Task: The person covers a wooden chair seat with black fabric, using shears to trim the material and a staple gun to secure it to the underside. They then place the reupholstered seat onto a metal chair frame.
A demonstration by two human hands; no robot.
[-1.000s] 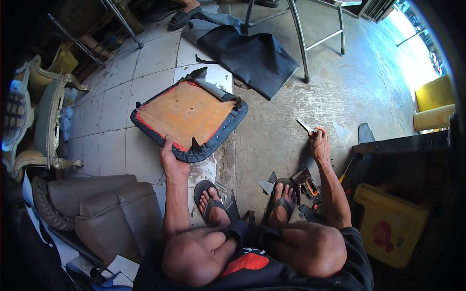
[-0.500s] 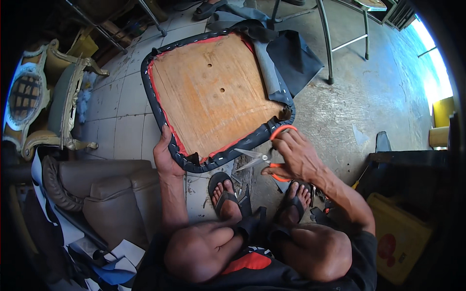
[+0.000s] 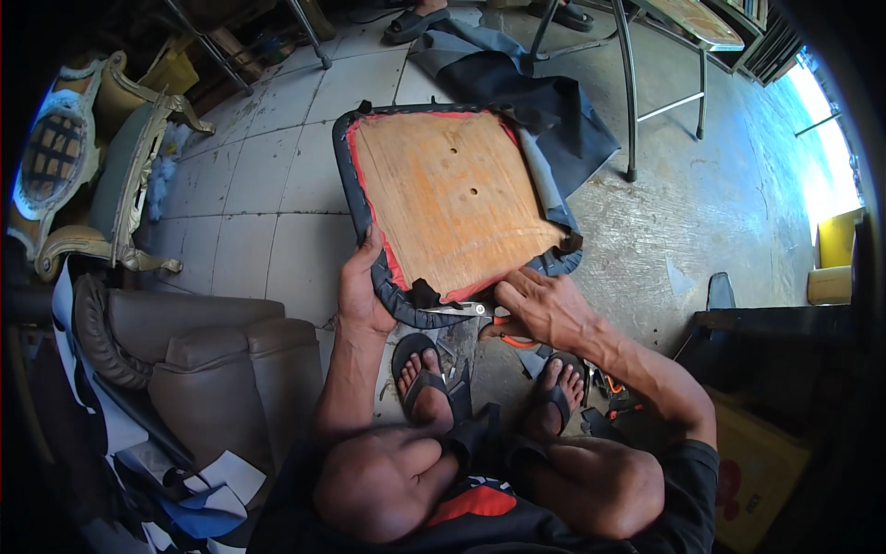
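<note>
A square wooden seat panel (image 3: pixel 443 208) is held tilted in front of me, its bare wood side facing me. Black upholstery material (image 3: pixel 348 175) wraps its edge, with a strip of red showing inside it. My left hand (image 3: pixel 363 291) grips the panel's near left corner, thumb on top. Orange-handled scissors (image 3: pixel 523 334) are in my right hand (image 3: pixel 546 309). Their blades lie at the near edge of the black cover and look nearly closed. A loose flap of the material (image 3: pixel 544 189) hangs along the panel's right side.
Black fabric (image 3: pixel 563 120) spreads over the tiled floor beyond the panel. A metal-legged chair (image 3: pixel 626 92) stands at far right, with a person's sandalled foot (image 3: pixel 417 23) at the back. An ornate chair frame (image 3: pixel 129 185) and a brown leather seat (image 3: pixel 221 379) occupy the left. Scraps lie around my feet.
The panel has shifted right and toward me, and my left hand moved with it. My right hand brought the scissors to the cover's near edge; their blades, wide apart before, have come together.
</note>
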